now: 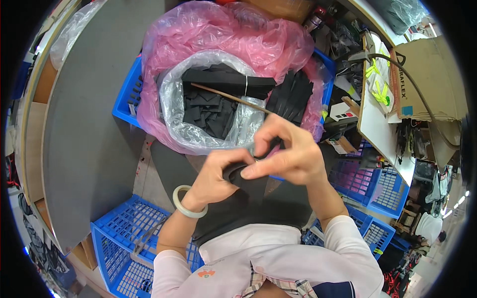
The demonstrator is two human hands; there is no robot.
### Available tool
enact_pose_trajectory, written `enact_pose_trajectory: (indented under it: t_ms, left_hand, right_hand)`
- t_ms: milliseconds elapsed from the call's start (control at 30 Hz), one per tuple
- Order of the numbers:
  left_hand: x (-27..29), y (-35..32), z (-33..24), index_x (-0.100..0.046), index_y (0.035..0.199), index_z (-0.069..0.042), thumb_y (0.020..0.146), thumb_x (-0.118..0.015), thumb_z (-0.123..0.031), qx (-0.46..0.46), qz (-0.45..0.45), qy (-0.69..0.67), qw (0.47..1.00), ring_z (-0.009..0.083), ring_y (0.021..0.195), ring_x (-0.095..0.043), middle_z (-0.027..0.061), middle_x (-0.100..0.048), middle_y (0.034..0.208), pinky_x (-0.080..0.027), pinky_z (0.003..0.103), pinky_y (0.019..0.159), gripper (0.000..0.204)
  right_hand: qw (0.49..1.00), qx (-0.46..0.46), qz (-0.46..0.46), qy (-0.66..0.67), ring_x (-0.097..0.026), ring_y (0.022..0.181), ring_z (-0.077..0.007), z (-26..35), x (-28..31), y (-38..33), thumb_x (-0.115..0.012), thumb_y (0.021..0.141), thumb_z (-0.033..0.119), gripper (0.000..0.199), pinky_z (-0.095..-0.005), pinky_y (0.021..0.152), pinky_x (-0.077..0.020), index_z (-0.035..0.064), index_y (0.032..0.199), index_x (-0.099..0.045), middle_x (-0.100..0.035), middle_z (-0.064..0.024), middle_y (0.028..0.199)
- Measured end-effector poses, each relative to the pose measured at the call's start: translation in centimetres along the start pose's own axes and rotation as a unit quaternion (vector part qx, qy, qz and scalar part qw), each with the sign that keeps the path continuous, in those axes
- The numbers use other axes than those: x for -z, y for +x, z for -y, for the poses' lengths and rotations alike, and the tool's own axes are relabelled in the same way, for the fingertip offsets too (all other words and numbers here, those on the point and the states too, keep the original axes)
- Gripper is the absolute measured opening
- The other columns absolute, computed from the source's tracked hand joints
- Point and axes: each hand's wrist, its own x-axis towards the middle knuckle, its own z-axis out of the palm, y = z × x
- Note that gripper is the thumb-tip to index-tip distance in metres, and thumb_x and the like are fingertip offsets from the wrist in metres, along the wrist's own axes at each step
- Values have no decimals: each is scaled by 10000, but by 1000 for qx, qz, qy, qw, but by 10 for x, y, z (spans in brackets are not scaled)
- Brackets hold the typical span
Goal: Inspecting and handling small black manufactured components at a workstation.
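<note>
My left hand (214, 175), with a pale bangle (185, 202) on its wrist, has its fingers curled round a small black piece (235, 175) held over my lap. Opposite it, my right hand (297, 155) is closed with thumb and forefinger bent toward that piece. A thin brown stick (223, 94) runs from the right hand's fingers out over the clear plastic bag (170, 116). Loose black flat pieces (208, 116) fill this bag. Across its top lies a stack of long black strips (218, 79), tied with a white band. The fingertips partly hide what lies between them.
Pink plastic sheeting (198, 32) lines the blue crate (121, 107) before me, with more black strips (293, 94) on its right. A grey board (94, 99) stands left. Blue baskets (117, 238) flank my legs. At right, a cardboard box (427, 74) rests on a white shelf.
</note>
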Motion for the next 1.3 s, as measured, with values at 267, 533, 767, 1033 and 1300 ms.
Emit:
enact_pose_trajectory:
  t_ms: [267, 533, 767, 1033, 1300]
  left_hand:
    - [-17, 12, 8, -472, 736, -32, 670, -719, -130, -225, -231, 359, 876, 216, 528, -453, 59, -439, 612, -354, 295, 493, 274]
    - [-28, 2, 13, -502, 806, -24, 908, -564, -232, 179, 29, -139, 973, 138, 486, -409, 17, -442, 575, -335, 289, 475, 240]
    - [-28, 6, 19, -513, 858, -13, 927, -492, -260, 288, 51, -477, 829, 107, 448, -369, 48, -452, 573, -304, 243, 452, 258]
    - [-38, 14, 41, -541, 1005, 82, 919, -529, -203, 303, -93, -328, 890, 250, 762, -664, 191, -645, 873, -549, 337, 714, 299]
    - [-49, 16, 77, -574, 962, 64, 926, -531, -223, 324, -113, -284, 895, 218, 582, -652, 157, -643, 713, -548, 290, 537, 292]
  right_hand:
    - [975, -94, -180, -96, -624, 735, -223, 17, -42, -36, -622, 538, -140, 374, -296, 621, -494, 8, 877, -677, -607, -102, 824]
    - [968, -100, -171, -152, -551, 655, -178, -12, 1, -22, -644, 652, -69, 157, -259, 562, -417, -24, 803, -643, -569, -93, 755]
    - [919, -333, -166, 133, -484, 663, -54, -49, 14, -12, -661, 763, 39, 76, -208, 586, -376, -23, 768, -618, -533, 17, 720]
    - [879, -415, -140, 190, -557, 640, -63, -81, 1, -34, -714, 754, 129, 160, -228, 621, -448, -15, 802, -662, -624, -15, 710]
    - [809, -434, -270, 291, -536, 638, -52, -117, -6, -58, -708, 766, 130, 140, -211, 595, -422, 9, 782, -639, -603, 10, 702]
